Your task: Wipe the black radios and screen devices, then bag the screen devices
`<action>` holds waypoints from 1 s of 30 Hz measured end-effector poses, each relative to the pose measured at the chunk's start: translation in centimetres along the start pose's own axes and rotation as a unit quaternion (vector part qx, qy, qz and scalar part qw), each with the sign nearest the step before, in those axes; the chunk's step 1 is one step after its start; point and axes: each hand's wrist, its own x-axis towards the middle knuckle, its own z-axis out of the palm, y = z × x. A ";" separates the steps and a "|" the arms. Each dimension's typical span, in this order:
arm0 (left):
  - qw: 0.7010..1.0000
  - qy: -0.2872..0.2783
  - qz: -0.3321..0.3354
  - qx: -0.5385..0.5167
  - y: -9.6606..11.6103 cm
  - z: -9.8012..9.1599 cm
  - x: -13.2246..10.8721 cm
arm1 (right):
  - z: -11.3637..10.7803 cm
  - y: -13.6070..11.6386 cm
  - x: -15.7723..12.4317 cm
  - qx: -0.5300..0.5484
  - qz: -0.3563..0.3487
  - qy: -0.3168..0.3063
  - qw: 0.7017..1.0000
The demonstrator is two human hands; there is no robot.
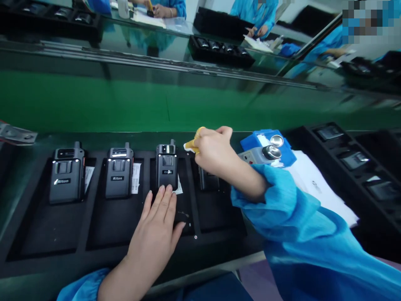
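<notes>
A black foam tray point(46, 234) with several compartments lies in front of me. Three black Riton handsets stand in it: one at the left point(66, 173), one in the middle point(119, 172), one further right point(167, 167). My left hand point(158, 228) lies flat with fingers stretched out, fingertips touching the base of the third handset. My right hand point(213, 152) is closed in a pinch on a small white piece with a yellow finger cot point(191, 145), above a fourth handset point(208, 180) that it mostly hides.
A blue holder with a grey device and two metal knobs point(266, 150) sits right of my hand on white papers point(316, 184). Another black tray of handsets point(360, 167) lies far right. A green conveyor belt point(125, 104) runs behind; other workers in blue sit beyond.
</notes>
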 end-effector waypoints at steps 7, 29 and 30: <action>1.000 0.002 0.002 -0.001 -0.2 0.0 0.0 | 2.4 -2.8 0.3 -0.009 -0.149 0.104 0.983; 0.999 -0.004 -0.029 0.024 0.2 -0.5 0.3 | 2.8 -1.7 -0.3 -0.025 -0.046 0.086 0.995; 0.999 -0.002 -0.024 0.027 0.3 -0.6 0.4 | 2.5 -1.7 0.0 -0.027 -0.038 0.087 0.995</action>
